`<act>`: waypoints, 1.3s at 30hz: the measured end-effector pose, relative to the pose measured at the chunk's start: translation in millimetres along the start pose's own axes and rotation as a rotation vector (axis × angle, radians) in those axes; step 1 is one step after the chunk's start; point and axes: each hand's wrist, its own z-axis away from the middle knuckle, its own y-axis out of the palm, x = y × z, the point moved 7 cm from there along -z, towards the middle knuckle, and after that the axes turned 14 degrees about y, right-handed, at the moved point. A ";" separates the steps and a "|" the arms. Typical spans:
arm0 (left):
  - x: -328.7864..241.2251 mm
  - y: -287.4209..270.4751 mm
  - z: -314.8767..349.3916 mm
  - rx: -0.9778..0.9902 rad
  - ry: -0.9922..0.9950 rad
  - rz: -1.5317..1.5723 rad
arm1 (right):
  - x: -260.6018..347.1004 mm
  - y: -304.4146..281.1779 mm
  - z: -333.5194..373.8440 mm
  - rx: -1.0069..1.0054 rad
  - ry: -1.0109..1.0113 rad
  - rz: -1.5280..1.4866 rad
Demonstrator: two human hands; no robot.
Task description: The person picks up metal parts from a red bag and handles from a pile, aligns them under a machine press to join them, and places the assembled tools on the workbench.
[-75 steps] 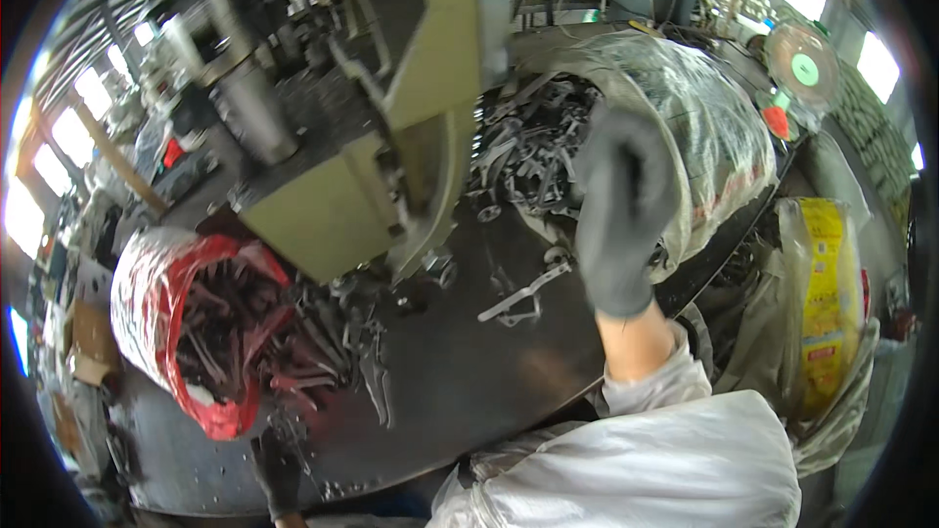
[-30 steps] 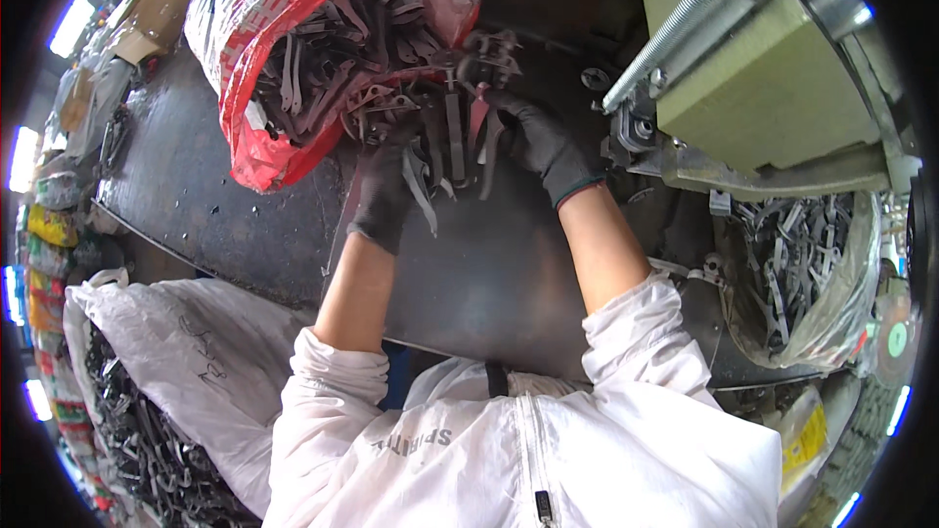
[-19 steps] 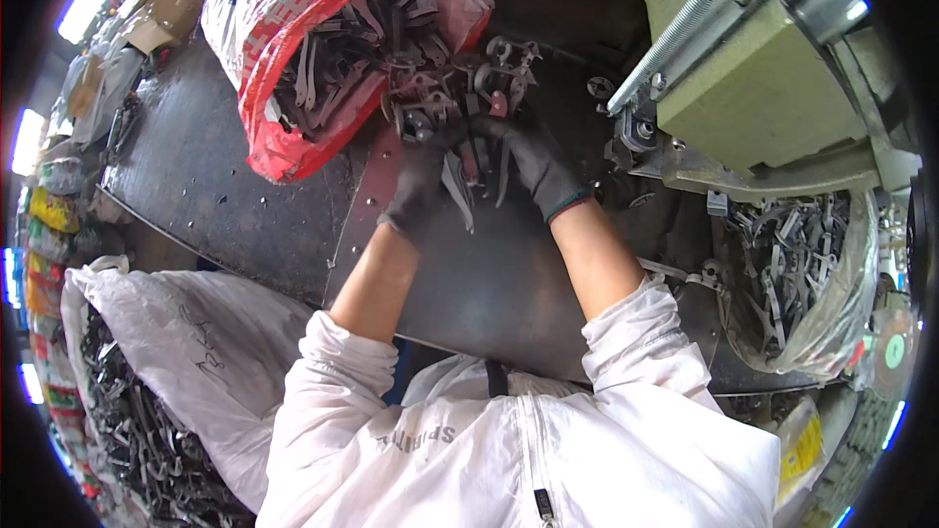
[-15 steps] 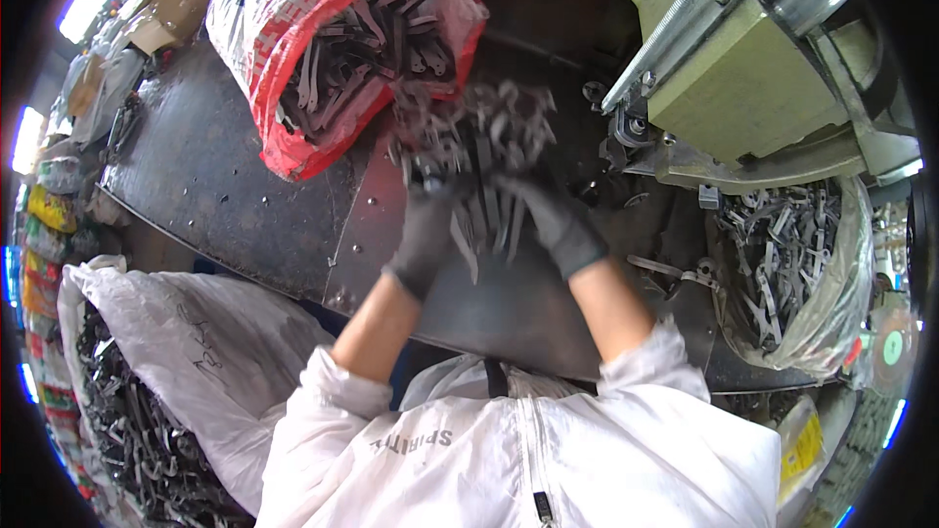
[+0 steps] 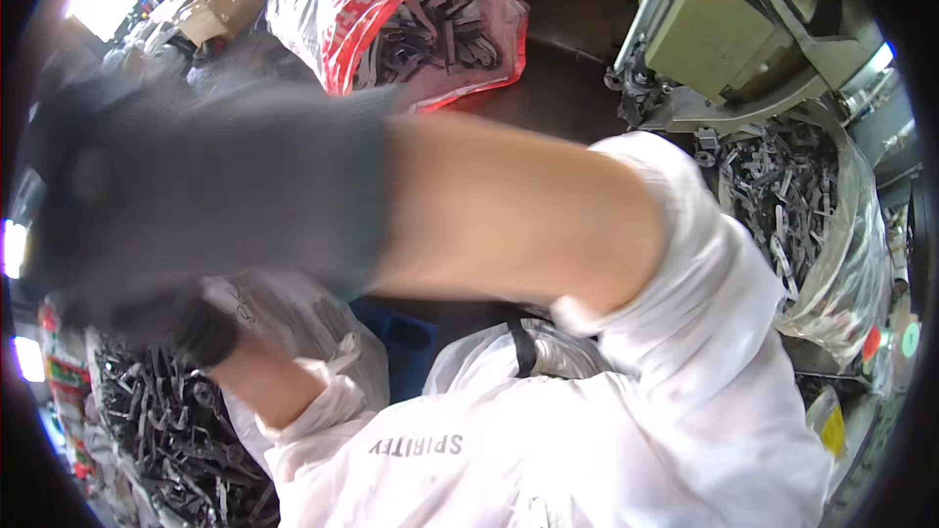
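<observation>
Nearest the camera, the right hand (image 5: 191, 186), in a dark grey glove, stretches across to the left side, badly blurred and large. Its bare forearm (image 5: 518, 210) comes out of the rolled sleeve of a white jacket (image 5: 587, 440) and hides much of what lies behind. How far its grip is open, and whether it has hold of anything, I cannot tell.

Below and partly behind it is the left hand (image 5: 196, 328), also gloved and blurred; its grip is equally unclear, and I cannot tell whether the two hands touch.

Under the left hand, at the lower left, a whitish sack (image 5: 328, 332) stands open, full of dark metal parts (image 5: 176, 430) lying in a tangle. The left hand is just above them. A blue object (image 5: 406, 352) shows between the sack and the jacket.

Beyond the right forearm is the dark bench (image 5: 572, 103). On it a red and white plastic bag (image 5: 337, 20) lies tilted with its mouth open, holding long grey levers (image 5: 440, 29). To the right of it stands a pale green machine (image 5: 709, 29), and below that a clear plastic bag (image 5: 851, 284) holds lighter metal pieces (image 5: 773, 196). A green fan (image 5: 910, 337) is near the right rim.

Farther off, at the upper left, sits an open cardboard box (image 5: 220, 5) near a bright window (image 5: 103, 0).
</observation>
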 end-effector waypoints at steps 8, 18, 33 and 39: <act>304.4 148.9 74.4 -0.184 -0.457 -0.315 | -13.8 -2.0 68.0 -0.016 -0.335 0.399; 575.3 -9.1 -79.4 0.594 -0.387 -1.853 | -85.3 -308.1 300.7 -0.914 0.251 0.967; 673.4 -77.3 -74.7 0.305 -0.618 -2.172 | -146.6 -432.2 347.2 -1.246 0.432 1.402; 652.6 -56.7 -48.0 0.208 -0.180 -2.390 | -139.7 -425.5 341.0 -1.243 0.379 1.373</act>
